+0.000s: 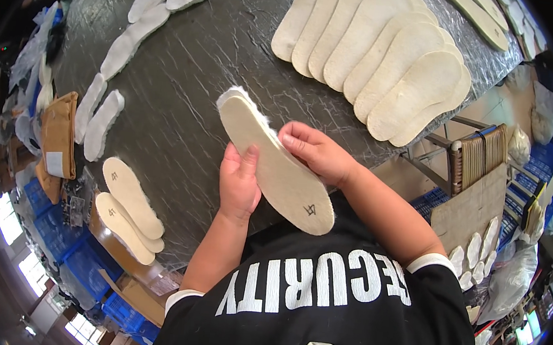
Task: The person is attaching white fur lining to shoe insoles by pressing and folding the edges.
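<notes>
Both my hands hold a beige insole (276,162) with a dark handwritten mark at its near end and white fleece along its upper edge. My left hand (239,181) grips its left edge, thumb on the flat face and fingers underneath. On the opposite edge my right hand (317,153) is closed, thumb and bent fingers pinching the fleecy side. Whether this is one fleece-backed insole or two layers together, I cannot tell. Two marked insoles (131,196) lie partly overlapped at the table's left edge.
Overlapping beige insoles (415,86) fan across the far right of the dark table (183,112). White fleecy insoles (133,38) line its far left. Right of the table stands a stool with a woven seat (478,157); blue crates (87,264) and a brown carton (59,134) are at left.
</notes>
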Available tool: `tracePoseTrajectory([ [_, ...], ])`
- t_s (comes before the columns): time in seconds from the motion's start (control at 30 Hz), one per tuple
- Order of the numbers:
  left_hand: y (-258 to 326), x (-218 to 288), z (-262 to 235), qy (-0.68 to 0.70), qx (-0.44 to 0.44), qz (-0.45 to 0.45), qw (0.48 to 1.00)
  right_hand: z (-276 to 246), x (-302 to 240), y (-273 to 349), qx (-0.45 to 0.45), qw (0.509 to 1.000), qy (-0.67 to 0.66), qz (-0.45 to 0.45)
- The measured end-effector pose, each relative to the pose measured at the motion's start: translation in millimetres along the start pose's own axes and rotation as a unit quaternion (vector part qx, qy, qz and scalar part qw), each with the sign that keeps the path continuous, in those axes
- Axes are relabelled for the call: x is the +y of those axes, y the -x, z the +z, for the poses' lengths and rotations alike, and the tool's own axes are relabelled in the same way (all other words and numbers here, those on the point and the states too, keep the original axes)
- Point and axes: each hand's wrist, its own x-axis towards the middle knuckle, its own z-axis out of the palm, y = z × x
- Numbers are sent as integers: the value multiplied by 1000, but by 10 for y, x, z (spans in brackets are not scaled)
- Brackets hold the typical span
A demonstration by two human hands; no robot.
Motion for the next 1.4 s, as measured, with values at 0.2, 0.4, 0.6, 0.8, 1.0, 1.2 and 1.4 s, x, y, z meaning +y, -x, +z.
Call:
tracePoseTrajectory([
  [0.2, 12, -5, 73, -169, -10, 91, 981, 52, -102, -214, -9, 996, -76, -51],
  [0.4, -161, 471, 40, -521, 61, 343, 779, 29, 51, -250, -63, 997, -51, -17],
  [0.6, -165, 541, 12, -486, -71, 274, 827, 250, -162, -268, 21, 996, -90, 9],
  [0.8, -155, 618, 164, -595, -46, 361, 716, 214, -261, -399, 40, 998, -48, 16],
  [1.0, 134, 670, 391, -532, -273, 386, 703, 47, -197, -537, 195, 970, 144, -6],
  [1.2, 615, 685, 548, -355, -512, 107, 775, 284, -111, -617, 265, 857, 409, -167],
  [1.4, 578, 665, 449, -288, -472, 88, 828, 394, -381, -812, 213, 901, 356, -127],
])
